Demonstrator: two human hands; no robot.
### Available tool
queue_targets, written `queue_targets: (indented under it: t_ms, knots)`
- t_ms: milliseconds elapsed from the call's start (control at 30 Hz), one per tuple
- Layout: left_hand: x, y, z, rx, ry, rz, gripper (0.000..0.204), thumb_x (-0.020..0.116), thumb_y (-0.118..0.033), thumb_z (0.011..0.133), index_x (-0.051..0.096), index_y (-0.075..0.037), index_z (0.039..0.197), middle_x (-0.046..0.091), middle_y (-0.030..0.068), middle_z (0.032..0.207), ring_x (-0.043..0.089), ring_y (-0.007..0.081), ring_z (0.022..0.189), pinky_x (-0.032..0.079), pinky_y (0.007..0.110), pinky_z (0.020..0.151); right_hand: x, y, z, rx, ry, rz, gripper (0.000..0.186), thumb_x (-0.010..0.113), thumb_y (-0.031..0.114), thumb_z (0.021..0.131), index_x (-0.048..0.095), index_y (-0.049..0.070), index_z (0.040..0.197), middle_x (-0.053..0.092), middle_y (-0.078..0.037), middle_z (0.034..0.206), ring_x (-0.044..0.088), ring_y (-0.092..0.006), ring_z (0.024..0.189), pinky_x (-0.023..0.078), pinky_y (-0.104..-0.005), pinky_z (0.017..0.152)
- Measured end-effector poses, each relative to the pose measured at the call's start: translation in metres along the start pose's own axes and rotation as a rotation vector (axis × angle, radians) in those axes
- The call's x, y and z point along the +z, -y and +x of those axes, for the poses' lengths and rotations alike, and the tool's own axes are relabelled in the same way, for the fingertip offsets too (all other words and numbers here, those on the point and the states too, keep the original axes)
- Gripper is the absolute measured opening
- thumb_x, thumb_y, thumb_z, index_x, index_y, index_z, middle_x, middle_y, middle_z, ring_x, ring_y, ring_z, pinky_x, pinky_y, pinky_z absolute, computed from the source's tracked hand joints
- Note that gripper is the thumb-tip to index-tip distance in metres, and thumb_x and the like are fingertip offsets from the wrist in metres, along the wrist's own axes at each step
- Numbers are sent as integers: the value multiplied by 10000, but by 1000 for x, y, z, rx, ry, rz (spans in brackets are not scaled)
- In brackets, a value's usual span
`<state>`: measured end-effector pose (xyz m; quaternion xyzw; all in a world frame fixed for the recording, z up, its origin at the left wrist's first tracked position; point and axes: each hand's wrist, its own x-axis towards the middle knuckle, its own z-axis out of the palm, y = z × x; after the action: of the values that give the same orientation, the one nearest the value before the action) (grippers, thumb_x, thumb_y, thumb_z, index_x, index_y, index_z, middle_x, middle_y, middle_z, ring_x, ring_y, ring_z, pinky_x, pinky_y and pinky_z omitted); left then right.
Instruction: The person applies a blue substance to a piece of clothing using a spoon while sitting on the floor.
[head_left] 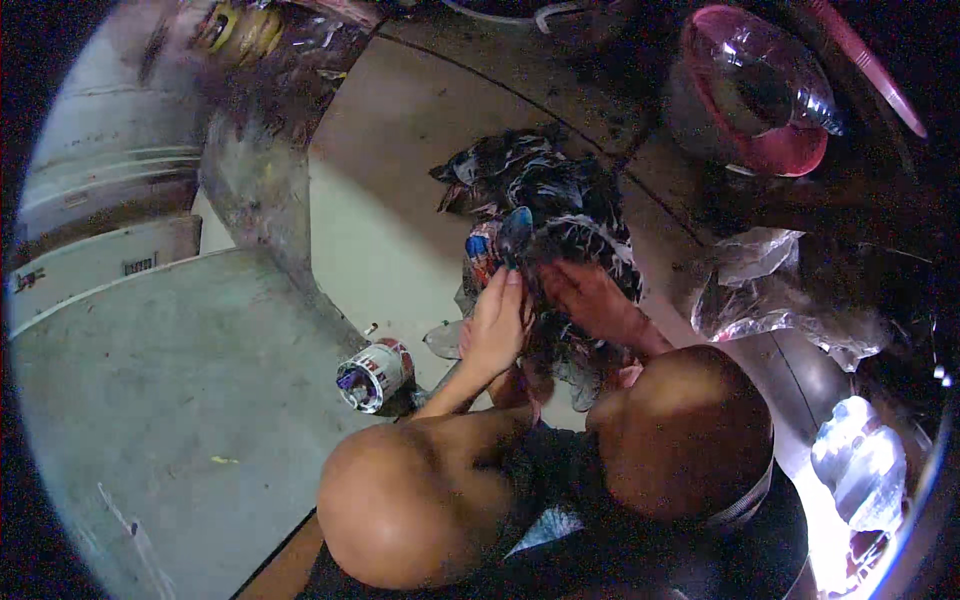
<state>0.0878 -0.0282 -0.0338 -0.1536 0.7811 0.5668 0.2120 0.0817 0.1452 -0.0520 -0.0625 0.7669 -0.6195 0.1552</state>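
My left hand [497, 322] is closed, its fingertips together at the lower end of a dark, shiny, spoon-shaped thing [516, 232] whose rounded end points away from me. My right hand [595, 302] lies with fingers stretched out over a crumpled heap of dark plastic [540, 180], close to the left hand. Beside the spoon-shaped thing, a blue, orange and white packet [482, 252] shows at the heap's left edge. Shadow hides what is under my right palm.
A tin [378, 375] with purple bits lies tilted left of my knees. Clear plastic bags [770, 285] are on the right, below a pink-rimmed clear tub [755, 90]. A bright white bundle [860, 465] glows at lower right. A greenish board [190, 400] spans the left.
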Motion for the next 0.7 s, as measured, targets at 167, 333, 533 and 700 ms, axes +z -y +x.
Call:
queue_targets:
  t_ms: [167, 333, 533, 700]
  knots:
    - [-2, -31, -6, 87, 136, -67, 357, 367, -333, 976, 434, -50, 771, 431, -15, 629, 409, 88, 514, 353, 244, 467, -9, 14, 9, 77, 77, 28, 236, 490, 222, 929, 594, 12, 958, 561, -95, 680, 526, -155, 616, 449, -313, 580]
    - [-1, -46, -15, -71, 168, -276, 336, 356, -340, 979, 443, -85, 780, 401, -45, 609, 370, 46, 504, 327, 211, 445, -22, 30, 15, 147, 68, -44, 287, 483, 270, 934, 613, 15, 924, 562, -70, 640, 508, -137, 589, 441, -306, 571]
    - [-4, -47, -15, -36, 214, -216, 330, 355, -347, 978, 434, -96, 778, 389, -49, 610, 362, 40, 506, 321, 204, 442, -21, 8, 16, 128, 60, 4, 288, 493, 279, 931, 637, 30, 928, 578, -44, 637, 504, -102, 580, 436, -291, 551]
    - [-7, -46, -16, -3, 233, -157, 344, 348, -351, 979, 437, -84, 781, 398, -40, 614, 369, 46, 510, 332, 210, 449, -19, 6, 16, 202, 48, 41, 293, 514, 292, 921, 656, 37, 892, 572, -42, 618, 497, -91, 565, 435, -291, 538]
